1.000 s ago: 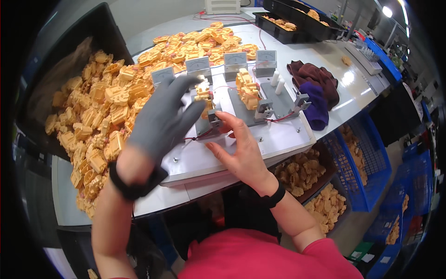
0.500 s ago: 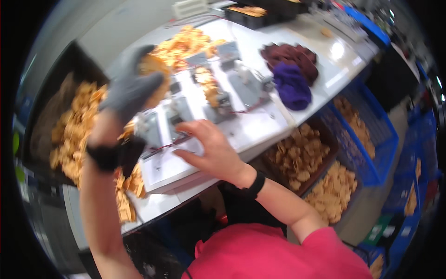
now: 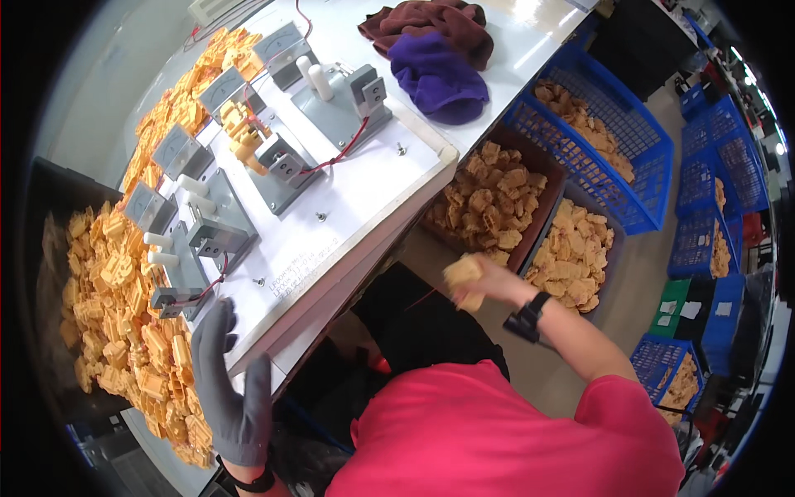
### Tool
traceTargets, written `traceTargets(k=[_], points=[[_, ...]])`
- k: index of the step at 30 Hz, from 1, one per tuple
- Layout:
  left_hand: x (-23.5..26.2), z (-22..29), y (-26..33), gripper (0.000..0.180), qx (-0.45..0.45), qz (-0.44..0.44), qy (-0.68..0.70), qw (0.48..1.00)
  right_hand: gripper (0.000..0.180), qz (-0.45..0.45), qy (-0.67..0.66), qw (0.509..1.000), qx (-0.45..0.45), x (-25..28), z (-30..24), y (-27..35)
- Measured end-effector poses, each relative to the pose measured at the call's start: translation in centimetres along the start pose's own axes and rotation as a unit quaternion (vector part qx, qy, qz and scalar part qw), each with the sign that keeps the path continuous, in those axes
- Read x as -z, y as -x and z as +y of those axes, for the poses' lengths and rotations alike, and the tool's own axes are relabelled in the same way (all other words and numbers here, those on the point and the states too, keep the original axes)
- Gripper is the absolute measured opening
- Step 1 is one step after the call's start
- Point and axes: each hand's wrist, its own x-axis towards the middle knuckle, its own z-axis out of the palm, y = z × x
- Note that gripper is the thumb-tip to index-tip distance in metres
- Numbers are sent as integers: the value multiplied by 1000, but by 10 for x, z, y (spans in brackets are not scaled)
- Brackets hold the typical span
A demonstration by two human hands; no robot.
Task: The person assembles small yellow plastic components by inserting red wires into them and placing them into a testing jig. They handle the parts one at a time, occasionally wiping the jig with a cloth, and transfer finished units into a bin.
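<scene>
Orange plastic parts lay everywhere at the bench as a person in a pink shirt worked between two stocks of them. The bare right hand, a dark band at its wrist, was closed around one orange connector piece and held it out past the table edge, just beside the brown bin of like pieces and near the second bin next to it, seemingly on its way in or out of one of them. The gloved left hand hung with its grey fingers spread and nothing in them, at the near corner of the white fixture board, just beside the heap of orange parts piled in a dark tray on the left, within easy reach of fresh stock.

On the board stood a row of grey test jigs with white handles, red wires and small dial meters; one jig carried a cluster of orange pieces. Behind them a maroon cloth and a purple cloth lay bunched on the table. Blue mesh baskets with more parts crowded the floor on the right, narrowing the way round the bins.
</scene>
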Motion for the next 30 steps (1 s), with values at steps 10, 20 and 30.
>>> traceTargets(k=[10,20,30], points=[[-10,-48,26,44,-46,125,-193,972,67,231,332,914,40,69,2,-56],[-38,-65,4,30,-75,172,-227,956,21,2,286,875,390,-62,-272,51],[-49,-71,3,26,-102,229,-143,957,6,74,431,772,462,-49,-250,-32]])
